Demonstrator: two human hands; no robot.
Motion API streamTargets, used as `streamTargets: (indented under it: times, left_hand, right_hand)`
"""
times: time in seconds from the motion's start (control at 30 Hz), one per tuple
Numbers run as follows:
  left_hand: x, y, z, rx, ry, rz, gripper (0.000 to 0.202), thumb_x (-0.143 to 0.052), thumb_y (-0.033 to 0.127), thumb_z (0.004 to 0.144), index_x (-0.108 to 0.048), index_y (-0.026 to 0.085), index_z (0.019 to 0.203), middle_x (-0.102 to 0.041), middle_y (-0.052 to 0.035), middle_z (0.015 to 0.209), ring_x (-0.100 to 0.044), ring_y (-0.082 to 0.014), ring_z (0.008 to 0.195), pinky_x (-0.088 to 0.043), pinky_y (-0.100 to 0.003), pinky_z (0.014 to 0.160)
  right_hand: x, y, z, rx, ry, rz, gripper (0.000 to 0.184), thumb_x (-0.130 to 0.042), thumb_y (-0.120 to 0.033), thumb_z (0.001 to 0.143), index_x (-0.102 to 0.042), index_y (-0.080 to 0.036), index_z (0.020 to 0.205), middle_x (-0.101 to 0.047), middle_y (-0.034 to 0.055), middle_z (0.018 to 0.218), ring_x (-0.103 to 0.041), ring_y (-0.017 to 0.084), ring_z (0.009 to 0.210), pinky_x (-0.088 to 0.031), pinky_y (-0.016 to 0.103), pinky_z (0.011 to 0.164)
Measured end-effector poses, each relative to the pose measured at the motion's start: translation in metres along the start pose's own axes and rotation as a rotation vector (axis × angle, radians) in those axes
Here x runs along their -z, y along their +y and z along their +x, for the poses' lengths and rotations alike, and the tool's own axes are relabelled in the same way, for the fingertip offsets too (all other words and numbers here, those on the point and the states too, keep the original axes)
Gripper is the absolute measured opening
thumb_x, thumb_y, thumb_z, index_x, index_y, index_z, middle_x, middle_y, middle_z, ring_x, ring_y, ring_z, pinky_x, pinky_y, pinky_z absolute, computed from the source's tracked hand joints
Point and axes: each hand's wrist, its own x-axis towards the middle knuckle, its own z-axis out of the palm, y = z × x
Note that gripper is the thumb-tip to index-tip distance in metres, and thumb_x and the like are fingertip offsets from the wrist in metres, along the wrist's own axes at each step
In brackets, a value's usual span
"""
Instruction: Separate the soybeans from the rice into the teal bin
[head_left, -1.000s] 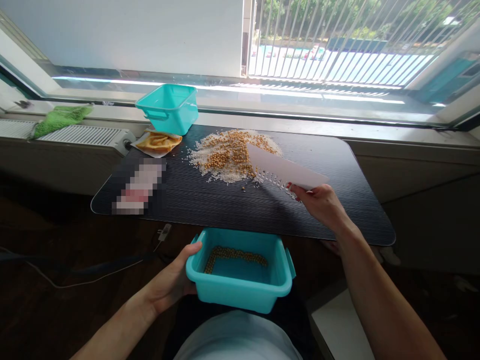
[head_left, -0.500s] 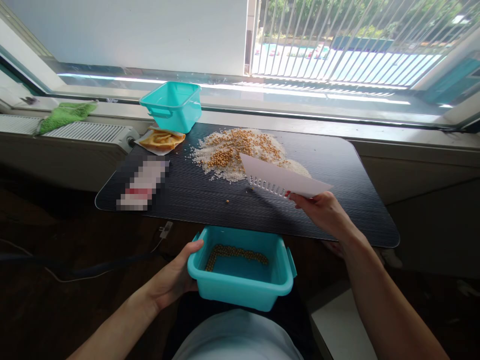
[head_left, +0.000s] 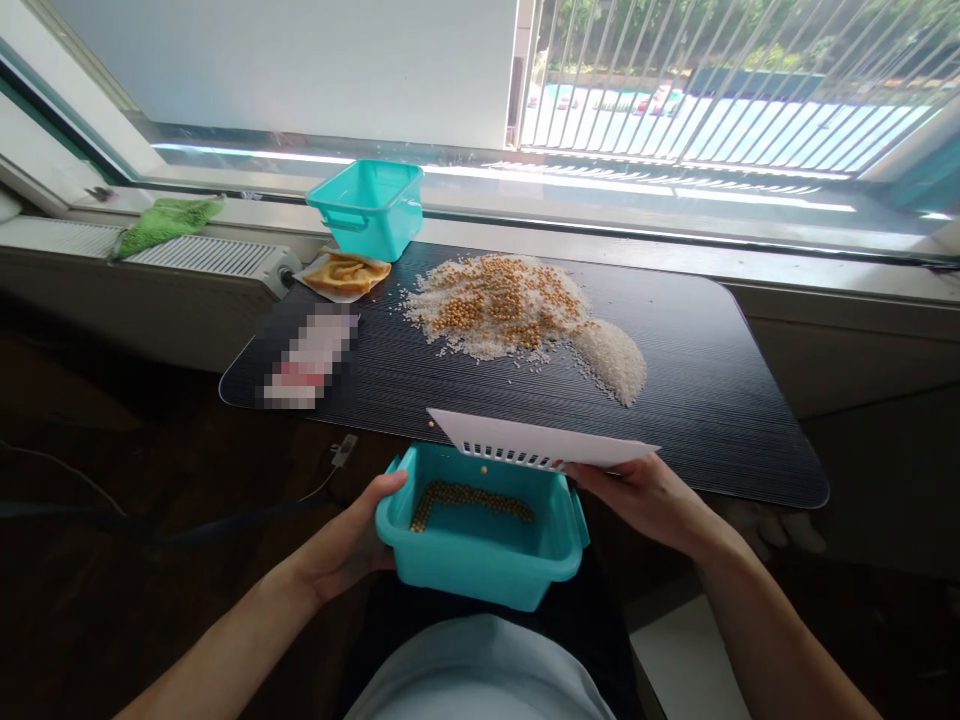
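My left hand (head_left: pixel 360 535) grips the left rim of a turquoise plastic bin (head_left: pixel 480 570) held below the table's front edge. Round tan beans, perhaps soybeans (head_left: pixel 472 497), lie along the far side of its floor. In my right hand (head_left: pixel 645 495) is a white sheet with a row of slots (head_left: pixel 540 440), tilted over the bin's back rim. One bean (head_left: pixel 484 469) shows just under the sheet, above the bin. Behind it, a heap of white rice-like grains mixed with beans (head_left: pixel 499 305) spreads on the black table, with a paler grain mound (head_left: pixel 616 362) at its right.
Another turquoise bin (head_left: pixel 375 215) stands at the table's back left. Near it are a folded yellow cloth-like item (head_left: pixel 346 273) and a blurred-out flat object (head_left: pixel 311 355). A green cloth (head_left: pixel 169 224) lies on the radiator (head_left: pixel 225 256). A stray bean (head_left: pixel 431 424) rests by the table's front edge.
My right hand has brought the slotted sheet down and toward me, from beside the heap to over the bin's back rim. My left hand still holds the bin. The view has shifted slightly.
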Motion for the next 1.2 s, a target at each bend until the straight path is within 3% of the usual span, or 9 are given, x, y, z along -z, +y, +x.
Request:
streamTargets:
  times: [0.17, 0.37, 0.43, 0.5, 0.57, 0.67, 0.77, 0.97, 1.2]
  left_hand:
    - [0.013, 0.004, -0.013, -0.018, 0.082, -0.015, 0.066, -0.054, 0.058, 0.081, -0.051, 0.019, 0.134, -0.075, -0.0103, 0.101, -0.066, -0.0315, 0.102, -0.052, -0.041, 0.083]
    - [0.021, 0.006, -0.023, -0.033, 0.15, -0.064, 0.06, -0.054, 0.053, 0.083, -0.051, 0.02, 0.132, -0.075, -0.0084, 0.096, -0.068, -0.0274, 0.089, -0.053, -0.041, 0.081]
    - [0.023, 0.005, -0.022, -0.033, 0.121, -0.067, 0.061, -0.054, 0.055, 0.082, -0.054, 0.017, 0.13, -0.075, -0.0094, 0.095, -0.068, -0.0264, 0.087, -0.053, -0.039, 0.079]
    - [0.023, 0.005, -0.021, -0.035, 0.106, -0.059, 0.064, -0.054, 0.057, 0.081, -0.054, 0.016, 0.13, -0.075, -0.0091, 0.093, -0.068, -0.0255, 0.083, -0.053, -0.038, 0.077]
    - [0.022, 0.004, -0.019, -0.039, 0.112, -0.048, 0.065, -0.055, 0.057, 0.081, -0.05, 0.019, 0.134, -0.075, -0.0076, 0.094, -0.067, -0.0248, 0.082, -0.052, -0.038, 0.077]
    - [0.014, 0.003, -0.014, -0.02, 0.113, -0.035, 0.066, -0.053, 0.058, 0.081, -0.049, 0.021, 0.135, -0.075, -0.0078, 0.097, -0.068, -0.0254, 0.085, -0.052, -0.037, 0.077]
    - [0.004, 0.002, -0.009, 0.008, 0.089, -0.024, 0.064, -0.051, 0.057, 0.082, -0.052, 0.018, 0.133, -0.075, -0.0093, 0.095, -0.067, -0.0256, 0.084, -0.052, -0.037, 0.077]
    - [-0.006, 0.001, -0.005, 0.013, 0.055, -0.01, 0.065, -0.049, 0.057, 0.083, -0.049, 0.018, 0.135, -0.075, -0.0098, 0.095, -0.067, -0.0252, 0.083, -0.052, -0.04, 0.079]
    - [-0.005, 0.002, -0.005, 0.02, 0.063, -0.012, 0.064, -0.051, 0.057, 0.083, -0.048, 0.02, 0.135, -0.075, -0.0089, 0.094, -0.067, -0.0252, 0.084, -0.052, -0.04, 0.079]
  right_hand:
    - [-0.027, -0.015, 0.031, 0.077, 0.003, 0.02, 0.027, -0.056, -0.037, 0.087, -0.073, -0.021, 0.101, -0.075, 0.0015, 0.096, -0.068, 0.024, 0.088, -0.056, 0.032, 0.077]
    - [-0.046, -0.032, 0.058, 0.155, -0.145, -0.06, 0.028, -0.051, -0.037, 0.09, -0.071, -0.018, 0.088, -0.07, 0.0008, 0.077, -0.062, 0.016, 0.068, -0.05, 0.023, 0.059]
    - [-0.041, -0.032, 0.053, 0.129, -0.182, -0.027, 0.029, -0.052, -0.038, 0.089, -0.072, -0.018, 0.088, -0.07, 0.0006, 0.077, -0.062, 0.016, 0.068, -0.051, 0.023, 0.059]
    - [-0.029, -0.025, 0.044, 0.093, -0.122, 0.014, 0.029, -0.056, -0.04, 0.086, -0.073, -0.018, 0.092, -0.072, 0.0013, 0.08, -0.064, 0.019, 0.073, -0.054, 0.026, 0.064]
    - [-0.013, -0.013, 0.038, 0.053, 0.04, 0.036, 0.03, -0.062, -0.041, 0.081, -0.074, -0.017, 0.095, -0.074, 0.0038, 0.087, -0.066, 0.023, 0.08, -0.056, 0.031, 0.07]
    - [0.011, 0.007, 0.036, -0.089, 0.391, 0.052, 0.031, -0.065, -0.044, 0.076, -0.075, -0.016, 0.085, -0.074, 0.0056, 0.083, -0.066, 0.021, 0.071, -0.055, 0.03, 0.06]
    - [0.028, 0.019, 0.042, -0.176, 0.5, 0.04, 0.027, -0.066, -0.041, 0.074, -0.075, -0.016, 0.081, -0.074, 0.0047, 0.082, -0.066, 0.019, 0.068, -0.055, 0.028, 0.06]
    - [0.032, 0.032, 0.052, -0.195, 0.516, -0.006, 0.028, -0.065, -0.039, 0.073, -0.075, -0.014, 0.081, -0.071, 0.0038, 0.07, -0.062, 0.017, 0.06, -0.051, 0.027, 0.055]
    - [0.029, 0.04, 0.053, -0.132, 0.414, 0.024, 0.033, -0.063, -0.044, 0.077, -0.074, -0.015, 0.086, -0.072, 0.0051, 0.078, -0.063, 0.018, 0.065, -0.052, 0.029, 0.059]
